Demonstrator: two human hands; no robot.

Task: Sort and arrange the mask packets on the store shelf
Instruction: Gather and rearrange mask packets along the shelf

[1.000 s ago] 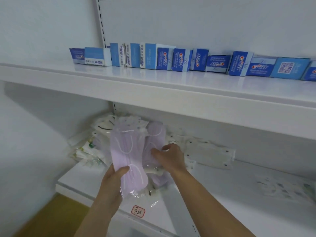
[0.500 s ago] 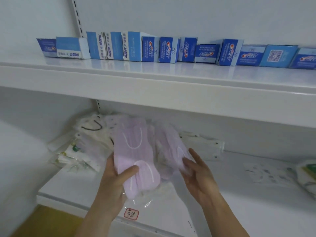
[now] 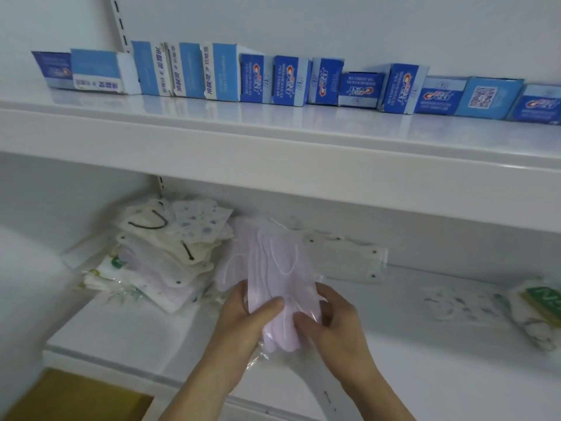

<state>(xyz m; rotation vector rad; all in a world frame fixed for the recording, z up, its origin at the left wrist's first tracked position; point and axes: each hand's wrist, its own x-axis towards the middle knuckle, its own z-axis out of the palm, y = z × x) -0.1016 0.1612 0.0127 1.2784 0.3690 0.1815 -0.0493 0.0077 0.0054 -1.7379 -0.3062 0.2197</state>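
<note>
Squaring up pink mask packets (image 3: pixel 274 281) over the lower shelf (image 3: pixel 127 335), mid-front, just right of the loose pile of mixed packets (image 3: pixel 170 256) at the shelf's left end. Both hands are on the bundle: left hand (image 3: pixel 243 317) wraps the lower left edge with thumb across the front, right hand (image 3: pixel 331 323) pinches the lower right edge, fingers curled behind. To do this well, we'd tap the bottom edges on the shelf to align them, keep thumbs flat so the film doesn't slip, then lay the stack flat beside the white packets (image 3: pixel 349 259) at the back wall. Packets look like thin clear sleeves over pale pink pleated masks with white ear loops; slippery and floppy, we'd judge. Count unclear. More packets (image 3: pixel 537 308) sit at the right end, unsorted.
</note>
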